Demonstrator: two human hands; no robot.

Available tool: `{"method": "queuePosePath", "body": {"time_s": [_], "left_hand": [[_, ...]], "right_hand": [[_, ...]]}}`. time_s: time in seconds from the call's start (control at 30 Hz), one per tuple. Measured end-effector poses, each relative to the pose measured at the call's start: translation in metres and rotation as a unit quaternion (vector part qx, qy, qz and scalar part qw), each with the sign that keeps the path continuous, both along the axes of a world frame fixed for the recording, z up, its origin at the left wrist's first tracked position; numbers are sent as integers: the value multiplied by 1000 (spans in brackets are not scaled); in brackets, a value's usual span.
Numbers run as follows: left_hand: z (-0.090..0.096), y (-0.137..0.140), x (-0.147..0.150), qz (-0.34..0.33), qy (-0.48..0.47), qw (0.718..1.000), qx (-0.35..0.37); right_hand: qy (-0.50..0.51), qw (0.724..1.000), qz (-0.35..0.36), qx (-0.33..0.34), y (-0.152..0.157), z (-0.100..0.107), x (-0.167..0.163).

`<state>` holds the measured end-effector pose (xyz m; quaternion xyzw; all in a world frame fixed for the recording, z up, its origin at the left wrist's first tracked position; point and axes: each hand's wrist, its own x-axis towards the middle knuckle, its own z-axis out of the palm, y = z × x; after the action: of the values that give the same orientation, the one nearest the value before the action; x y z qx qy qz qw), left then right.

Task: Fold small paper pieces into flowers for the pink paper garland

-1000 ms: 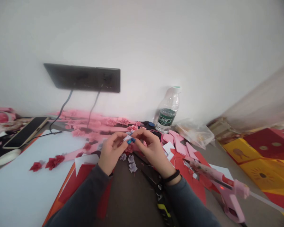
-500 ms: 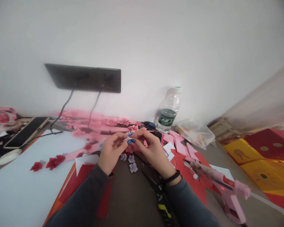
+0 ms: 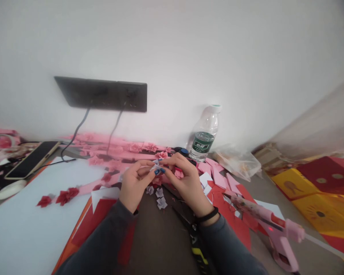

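Between the fingertips of both hands is a small pale lilac paper flower [image 3: 157, 166], partly covered by the fingers. My left hand [image 3: 136, 183] pinches it from the left, thumb and fingers closed on it. From the other side my right hand [image 3: 185, 181] grips it with thumb and index finger. Several lilac paper flowers [image 3: 160, 198] lie on the table just below the hands. Black scissors [image 3: 193, 229] with a yellow mark on the handle rest beside my right wrist, partly under the forearm.
A pink glue gun [image 3: 271, 225] with a red light lies at right on red paper [image 3: 218, 198]. Behind stand a water bottle [image 3: 203, 137] and a plastic bag [image 3: 240, 162]. Pink paper flowers [image 3: 134, 147] line the wall; white board [image 3: 25, 225], phone [image 3: 31, 160] and yellow-red boxes [image 3: 318, 206] flank them.
The fingers have shifted slightly around the lilac paper flower, and more of it shows now. My right index finger is a little straighter. Nothing else has visibly moved.
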<state>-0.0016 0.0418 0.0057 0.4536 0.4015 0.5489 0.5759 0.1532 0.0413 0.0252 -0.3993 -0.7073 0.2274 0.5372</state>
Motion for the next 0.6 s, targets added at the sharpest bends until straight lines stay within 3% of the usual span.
{"method": "queuePosePath", "body": {"time_s": [0.6], "left_hand": [[-5,0,-3,-31,-24,999,-33]], "right_hand": [[-110,991,-5,80,2,-5,3]]}}
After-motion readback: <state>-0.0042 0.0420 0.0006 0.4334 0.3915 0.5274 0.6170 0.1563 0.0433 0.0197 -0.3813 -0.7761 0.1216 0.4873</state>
